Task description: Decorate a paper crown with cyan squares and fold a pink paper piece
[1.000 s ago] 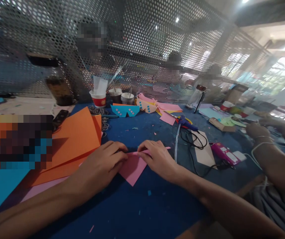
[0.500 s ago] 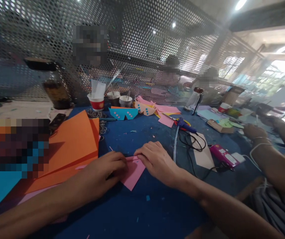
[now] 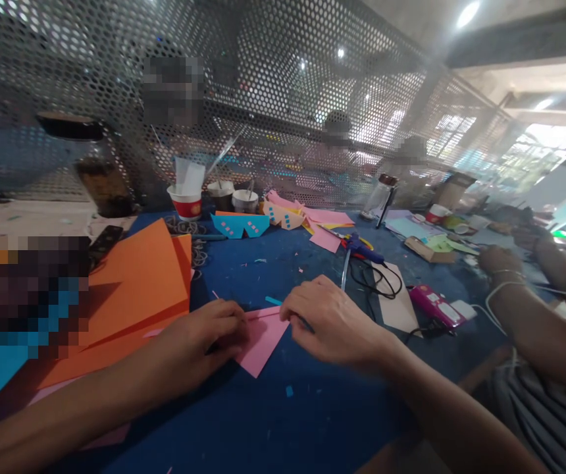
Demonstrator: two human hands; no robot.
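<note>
A folded piece of pink paper (image 3: 259,342) lies on the blue tabletop between my hands, with a narrow folded band along its upper edge. My left hand (image 3: 214,336) rests over the paper's left part with curled fingers, pressing on it. At the upper right corner, my right hand (image 3: 320,316) has its fingers closed, thumb tucked below; the fingertips touch the paper's edge. A thin blue paper strip (image 3: 273,301) shows just beyond that edge. Left of my left hand are large orange sheets (image 3: 139,283).
Behind the work sit a blue paper mask (image 3: 240,226), a peach one (image 3: 283,215) and paper cups (image 3: 185,201). To the right are a glue gun (image 3: 362,248) with its black cord, a magenta box (image 3: 436,307) and another person's arm (image 3: 534,322). A perforated metal screen (image 3: 273,85) stands behind.
My right hand has shifted slightly right along the paper's upper edge, its fingers more bunched. The blue strip has come into sight. My left hand stays on the paper; the view has turned a little.
</note>
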